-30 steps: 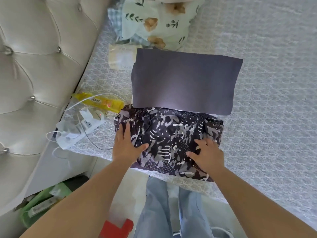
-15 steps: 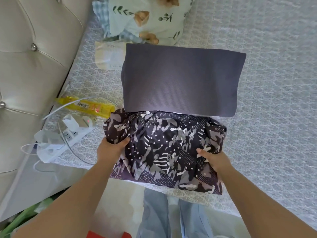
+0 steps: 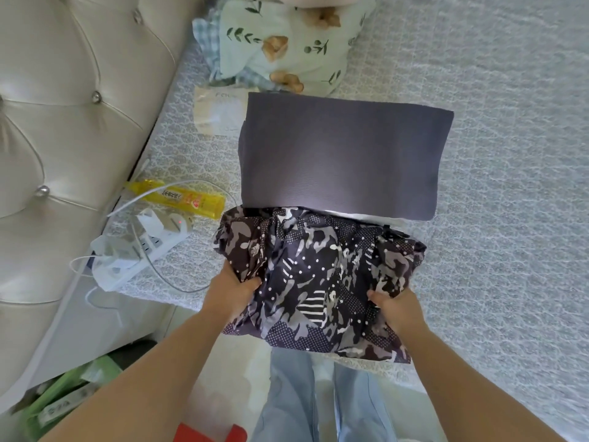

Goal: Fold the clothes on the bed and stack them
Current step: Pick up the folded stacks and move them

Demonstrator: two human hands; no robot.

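Observation:
A folded camouflage-print garment (image 3: 318, 275) in black, grey and white lies at the near edge of the bed (image 3: 494, 250). My left hand (image 3: 231, 290) grips its left side, thumb on top and fingers tucked under. My right hand (image 3: 396, 306) grips its right side the same way. The garment's sides bunch upward between my hands. Just behind it sits a folded dark grey garment (image 3: 341, 157) on top of a stack, with a sliver of white cloth (image 3: 373, 217) showing beneath it.
A floral pillow (image 3: 287, 43) lies at the head of the bed. A white power strip (image 3: 140, 250) with cables and a yellow packet (image 3: 181, 199) sit at the left, beside the tufted headboard (image 3: 63, 106). A pale packet (image 3: 220, 113) lies by the stack.
My hands went from pressing flat on the camouflage garment to gripping its two sides. The garment has bunched up and risen between them.

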